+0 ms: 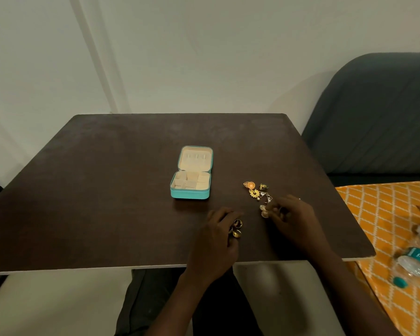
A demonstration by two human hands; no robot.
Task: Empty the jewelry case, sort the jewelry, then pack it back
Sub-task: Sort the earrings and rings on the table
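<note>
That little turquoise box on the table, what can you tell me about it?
The jewelry case is a small, rounded-corner box with a turquoise outer shell and a cream, soft-looking lining. It lies open on the dark table, lid tipped back away from the person. The lid's inside shows three small tabs in a row. The base is split into several small compartments, which look empty. Neither hand touches it; the jewelry lies apart, to its right.

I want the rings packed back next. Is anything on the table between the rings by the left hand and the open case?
Nothing visible. The rings lie at the left hand, and only bare table separates them from the open jewelry case. The earrings sit off to the right, near the right hand.
</note>
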